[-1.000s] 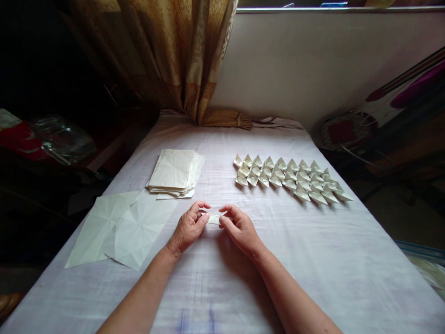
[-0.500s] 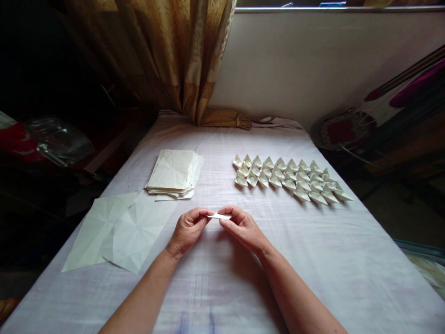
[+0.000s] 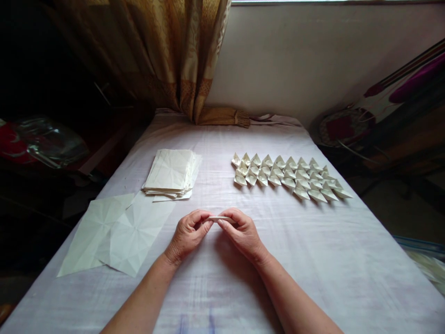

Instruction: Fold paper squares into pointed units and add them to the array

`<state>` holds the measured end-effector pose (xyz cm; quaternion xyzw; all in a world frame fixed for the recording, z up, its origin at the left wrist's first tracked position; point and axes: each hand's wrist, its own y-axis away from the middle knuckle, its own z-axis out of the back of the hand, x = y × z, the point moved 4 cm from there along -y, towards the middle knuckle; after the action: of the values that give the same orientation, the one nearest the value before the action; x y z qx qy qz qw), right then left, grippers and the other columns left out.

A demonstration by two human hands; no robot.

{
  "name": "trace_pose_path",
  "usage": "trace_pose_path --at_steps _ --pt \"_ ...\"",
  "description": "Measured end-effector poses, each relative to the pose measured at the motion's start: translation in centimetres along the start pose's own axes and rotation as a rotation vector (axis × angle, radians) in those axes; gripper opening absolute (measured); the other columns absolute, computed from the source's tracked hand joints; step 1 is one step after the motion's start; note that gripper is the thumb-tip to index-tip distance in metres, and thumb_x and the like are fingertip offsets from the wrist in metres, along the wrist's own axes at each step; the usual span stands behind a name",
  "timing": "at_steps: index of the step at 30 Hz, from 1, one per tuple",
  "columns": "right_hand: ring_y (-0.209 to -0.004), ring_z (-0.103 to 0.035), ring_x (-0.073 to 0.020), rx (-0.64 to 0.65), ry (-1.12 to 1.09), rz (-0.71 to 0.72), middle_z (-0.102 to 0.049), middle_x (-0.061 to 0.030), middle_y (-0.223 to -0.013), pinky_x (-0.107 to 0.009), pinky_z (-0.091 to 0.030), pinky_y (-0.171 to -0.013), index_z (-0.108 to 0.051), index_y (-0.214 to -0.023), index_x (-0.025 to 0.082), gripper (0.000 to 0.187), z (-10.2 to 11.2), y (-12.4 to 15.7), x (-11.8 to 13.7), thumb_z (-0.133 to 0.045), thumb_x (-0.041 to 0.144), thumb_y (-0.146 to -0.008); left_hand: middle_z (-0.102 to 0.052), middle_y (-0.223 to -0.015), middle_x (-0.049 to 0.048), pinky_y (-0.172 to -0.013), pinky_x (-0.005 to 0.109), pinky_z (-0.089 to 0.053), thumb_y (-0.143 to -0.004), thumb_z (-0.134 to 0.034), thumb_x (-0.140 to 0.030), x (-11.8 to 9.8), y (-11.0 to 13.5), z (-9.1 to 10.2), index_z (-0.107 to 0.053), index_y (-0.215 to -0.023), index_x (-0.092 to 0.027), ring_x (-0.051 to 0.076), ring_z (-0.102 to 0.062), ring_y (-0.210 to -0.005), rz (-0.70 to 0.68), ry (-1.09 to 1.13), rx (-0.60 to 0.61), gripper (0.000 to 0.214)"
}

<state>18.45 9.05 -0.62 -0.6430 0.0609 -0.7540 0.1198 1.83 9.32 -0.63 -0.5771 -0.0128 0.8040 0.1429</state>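
Between my two hands is a small folded piece of white paper, seen nearly edge-on above the cloth. My left hand pinches its left end between thumb and fingers. At the other end, my right hand grips it the same way, and the fingers hide much of the paper. A stack of creased square paper sheets lies beyond my left hand. Two loose creased sheets overlap to the left. Several rows of small folded paper boats stand on the far right.
A pale cloth covers the table. At the back, a gold curtain hangs onto it by the wall. A clear plastic item sits off the left side, and a round red-centred seat stands beyond the right edge.
My thumbs have come closer together on the folded paper, which now looks thinner and more edge-on. The view has shifted slightly; the stack, loose sheets and boats lie as before.
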Motion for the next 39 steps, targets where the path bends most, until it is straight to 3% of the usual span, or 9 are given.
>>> trace_pose_path --at_steps 3,10,30,39 --pt "-0.068 -0.061 -0.0144 0.003 -0.005 -0.008 -0.066 -0.0015 -0.073 -0.026 -0.049 -0.066 -0.069 -0.079 0.02 0.012 -0.1 0.1 -0.1 -0.064 0.03 -0.083 -0.071 -0.088 0.005 -0.071 0.024 -0.052 -0.085 -0.063 -0.028 -0.3 0.1 -0.1 -0.071 -0.098 -0.018 0.016 -0.066 -0.079 -0.013 0.028 -0.003 0.018" --pt "-0.073 -0.064 -0.0155 -0.009 -0.053 -0.061 -0.068 -0.0032 -0.081 -0.027 -0.052 -0.069 -0.066 -0.089 0.02 0.014 -0.6 0.6 -0.8 -0.065 0.032 -0.083 -0.071 -0.083 0.004 -0.072 0.024 -0.053 -0.086 -0.062 -0.026 -0.9 -0.1 -0.2 -0.072 -0.089 -0.018 0.016 -0.066 -0.077 -0.052 0.023 -0.031 0.013" --pt "-0.064 -0.056 -0.0132 0.018 0.069 -0.015 -0.061 0.0001 -0.067 -0.025 -0.045 -0.062 -0.061 -0.072 0.021 0.014 -0.8 0.4 0.1 -0.062 0.029 -0.084 -0.064 -0.069 0.001 -0.063 0.023 -0.047 -0.084 -0.06 -0.026 -1.0 -0.1 -0.3 -0.066 -0.074 -0.018 0.013 -0.06 -0.065 -0.043 -0.125 0.0 0.013" --pt "-0.066 -0.06 -0.0145 0.014 0.006 -0.133 -0.067 -0.0021 -0.073 -0.025 -0.048 -0.063 -0.066 -0.079 0.02 0.014 -0.5 0.5 -0.6 -0.063 0.033 -0.082 -0.058 -0.07 -0.0001 -0.063 0.023 -0.045 -0.085 -0.055 -0.024 -1.2 -0.1 -0.3 -0.062 -0.074 -0.019 0.013 -0.056 -0.066 -0.012 -0.127 -0.042 0.013"
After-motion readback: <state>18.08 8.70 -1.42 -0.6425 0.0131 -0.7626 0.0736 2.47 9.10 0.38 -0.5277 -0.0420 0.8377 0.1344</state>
